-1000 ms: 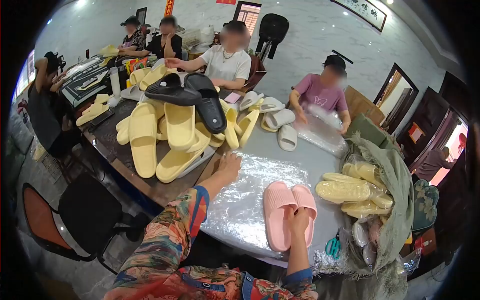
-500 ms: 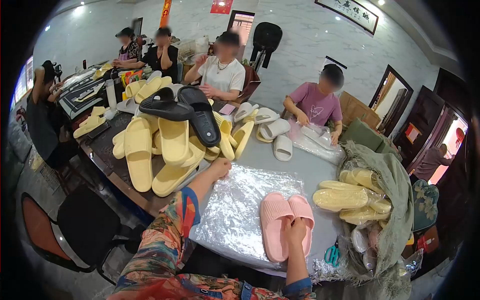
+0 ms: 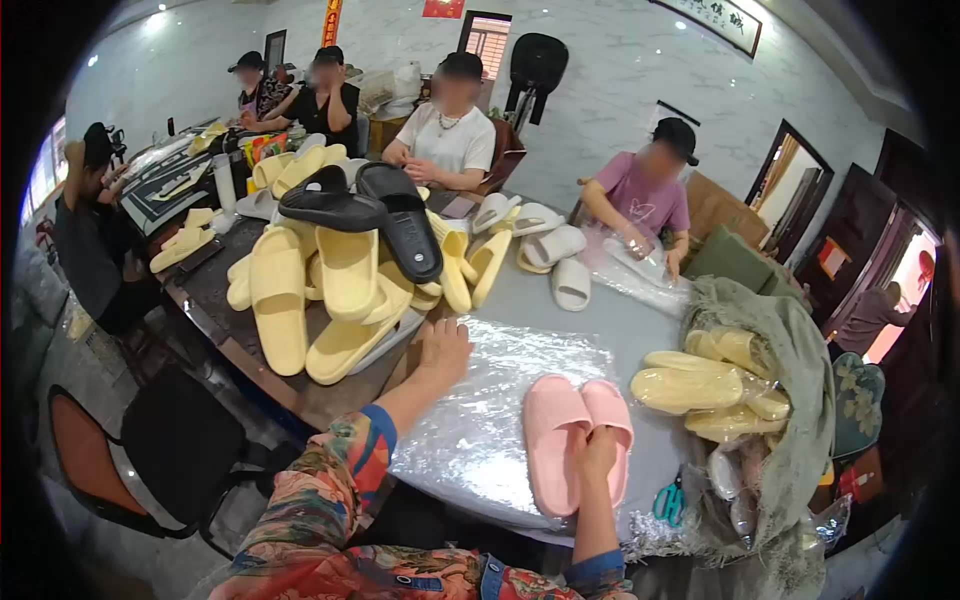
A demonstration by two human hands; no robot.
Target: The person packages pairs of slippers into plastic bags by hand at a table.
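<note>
In the lower centre of the frame, a pair of pink rubber slippers with ribbed straps (image 3: 553, 447) is seen on the flat, clear, shiny plastic film (image 3: 480, 400). Their long axis is directed nearly up and down the frame, with the strapped ends upward. By the right hand (image 3: 598, 452) the inner sides are touched, between the two slippers; whether its fingers are clamped there cannot be told, since the tips are hidden. The left hand (image 3: 445, 352) is placed at the film's upper left corner, with fingers slightly apart; from it, the slippers lie to the lower right, well apart. The right hand is clearly the nearer one.
</note>
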